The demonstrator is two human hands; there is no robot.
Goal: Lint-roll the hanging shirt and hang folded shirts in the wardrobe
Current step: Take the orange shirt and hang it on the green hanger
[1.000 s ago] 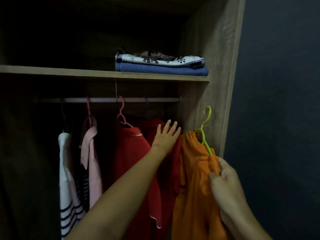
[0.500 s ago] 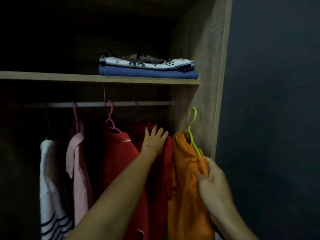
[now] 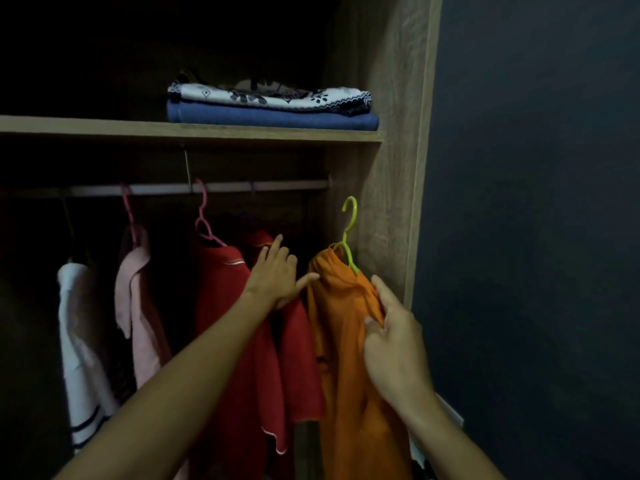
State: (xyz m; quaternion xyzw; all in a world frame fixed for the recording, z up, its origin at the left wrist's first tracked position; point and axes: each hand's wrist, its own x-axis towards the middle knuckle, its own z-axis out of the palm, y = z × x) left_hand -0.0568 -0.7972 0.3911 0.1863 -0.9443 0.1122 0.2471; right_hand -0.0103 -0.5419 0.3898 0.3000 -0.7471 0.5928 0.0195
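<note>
Right hand (image 3: pixel 394 355) fingers (image 3: pixel 372 323) closed, pinching the orange shirt (image 3: pixel 346 341) at its shoulder; shirt sits on a green hanger (image 3: pixel 348 233), hook free in the air below the rail (image 3: pixel 197 188), close to the wardrobe side panel (image 3: pixel 398 168). Left hand (image 3: pixel 277 277) fingers (image 3: pixel 275 242) spread open, gripping nothing, pressed against the red shirts (image 3: pixel 235 323) just left of the orange one, thumb touching its collar. Further left on the rail: pink hangers (image 3: pixel 202 216), a pink shirt (image 3: pixel 138 306), a white striped shirt (image 3: pixel 79 341). Shelf (image 3: pixel 173 129) above carries two folded pieces, patterned (image 3: pixel 270 97) on blue (image 3: pixel 270 116). Dark wall (image 3: pixel 536 202) to the right.
</note>
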